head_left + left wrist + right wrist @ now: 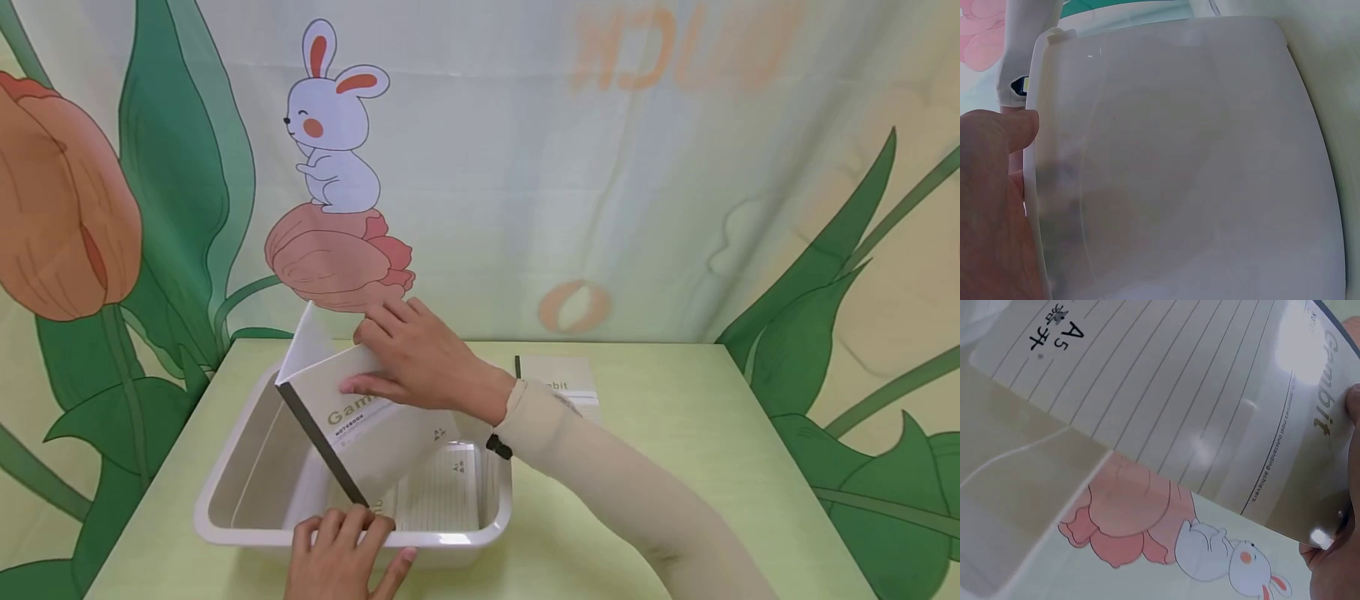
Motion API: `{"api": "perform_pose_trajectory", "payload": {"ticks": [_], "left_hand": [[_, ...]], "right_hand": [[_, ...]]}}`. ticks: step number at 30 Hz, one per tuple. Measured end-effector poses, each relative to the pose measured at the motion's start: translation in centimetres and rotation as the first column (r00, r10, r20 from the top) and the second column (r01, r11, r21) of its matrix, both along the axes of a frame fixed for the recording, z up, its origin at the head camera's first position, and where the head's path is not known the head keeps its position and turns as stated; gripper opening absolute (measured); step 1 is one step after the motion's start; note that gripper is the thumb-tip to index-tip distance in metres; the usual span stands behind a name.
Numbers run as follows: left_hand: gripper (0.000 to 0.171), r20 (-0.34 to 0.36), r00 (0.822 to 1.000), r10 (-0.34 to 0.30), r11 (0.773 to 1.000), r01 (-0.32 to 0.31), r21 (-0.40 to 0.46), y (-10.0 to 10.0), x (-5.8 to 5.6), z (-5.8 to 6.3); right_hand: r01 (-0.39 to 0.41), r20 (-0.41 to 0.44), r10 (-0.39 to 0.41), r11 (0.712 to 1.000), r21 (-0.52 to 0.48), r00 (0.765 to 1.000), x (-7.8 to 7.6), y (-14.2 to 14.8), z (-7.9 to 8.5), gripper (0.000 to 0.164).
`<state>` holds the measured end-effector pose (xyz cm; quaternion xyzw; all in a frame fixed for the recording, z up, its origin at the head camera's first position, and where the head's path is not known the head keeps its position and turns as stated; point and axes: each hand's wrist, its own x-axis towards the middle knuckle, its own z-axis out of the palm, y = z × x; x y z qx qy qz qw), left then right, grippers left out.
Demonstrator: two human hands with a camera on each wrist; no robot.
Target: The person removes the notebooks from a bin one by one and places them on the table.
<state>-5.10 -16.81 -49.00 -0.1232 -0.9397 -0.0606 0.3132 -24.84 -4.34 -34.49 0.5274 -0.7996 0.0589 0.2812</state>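
A white plastic basin (450,538) stands on the table. My left hand (341,550) grips its near rim, fingers over the edge; in the left wrist view the thumb lies against the basin's outer wall (1197,156). My right hand (420,358) pinches the upper edge of a pale notebook (330,408) with a dark spine and "Gambit" lettering. This notebook is tilted, its lower part inside the basin, its leaves spread apart at the top left. Beneath it another lined-cover notebook (442,500) lies on the basin floor. In the right wrist view, the held notebook's cover (1147,394) shows "A5".
Behind the right forearm, a similar notebook (558,371) lies on the green table (660,467), partly hidden by the sleeve (600,467). A printed curtain (480,167) with a rabbit and tulips hangs at the table's back edge.
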Motion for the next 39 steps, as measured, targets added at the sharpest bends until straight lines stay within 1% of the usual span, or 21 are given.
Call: {"api": "perform_pose_trajectory", "payload": {"ticks": [3, 8, 13, 16, 21, 24, 28, 30, 32, 36, 39], "left_hand": [[0.062, -0.007, 1.0, 0.003, 1.0, -0.003, 0.004, 0.0, 0.0, -0.1], [0.062, 0.0, 1.0, 0.008, 1.0, -0.008, 0.008, 0.0, 0.0, 0.0], [0.057, 0.024, 1.0, 0.011, 1.0, -0.012, 0.011, 0.0, 0.1, 0.1], [0.054, 0.035, 0.999, 0.013, 1.0, -0.013, 0.013, 0.0, 0.2, 0.1], [0.051, 0.048, 0.999, 0.013, 1.0, -0.014, 0.008, 0.1, 0.2, 0.2], [0.053, 0.036, 0.999, 0.011, 1.0, -0.012, 0.013, 0.1, 0.2, 0.1], [0.057, 0.016, 1.0, 0.002, 0.999, -0.003, 0.032, 0.3, 0.1, 0.0], [0.058, 0.013, 1.0, -0.001, 0.999, 0.0, 0.034, 0.4, 0.1, 0.0], [0.058, 0.012, 1.0, 0.0, 1.0, 0.0, 0.032, 0.3, 0.1, 0.0], [0.058, 0.012, 1.0, -0.001, 1.0, 0.001, 0.026, 0.3, 0.1, 0.0], [0.058, 0.014, 1.0, -0.004, 1.0, 0.004, 0.027, 0.3, 0.1, 0.1]], "right_hand": [[0.009, -0.018, -0.01, 0.998, -0.064, 1.0, -0.1, 0.8, 0.5, 0.052], [-0.009, -0.06, -0.001, 0.985, -0.172, 0.998, -0.4, 2.3, 1.6, 0.051], [-0.043, -0.105, 0.012, 0.953, -0.299, 0.994, -0.4, 4.1, 3.2, 0.051], [-0.054, -0.133, 0.007, 0.933, -0.357, 0.991, -0.4, 5.1, 4.1, 0.054], [-0.048, -0.127, -0.009, 0.9, -0.434, 0.992, -0.3, 7.2, 5.1, 0.059], [-0.028, -0.109, -0.026, 0.884, -0.466, 0.994, -0.5, 8.7, 5.3, 0.059], [0.023, -0.099, -0.08, 0.875, -0.483, 0.992, -1.0, 11.3, 5.3, 0.06], [0.052, -0.1, -0.114, 0.874, -0.484, 0.988, -1.3, 12.9, 5.1, 0.06], [0.079, -0.099, -0.147, 0.866, -0.494, 0.984, -1.6, 14.6, 4.7, 0.061], [0.156, -0.082, -0.228, 0.847, -0.509, 0.97, -2.2, 18.0, 3.7, 0.064], [0.237, -0.044, -0.298, 0.834, -0.499, 0.954, -2.4, 20.7, 2.7, 0.067]]}}
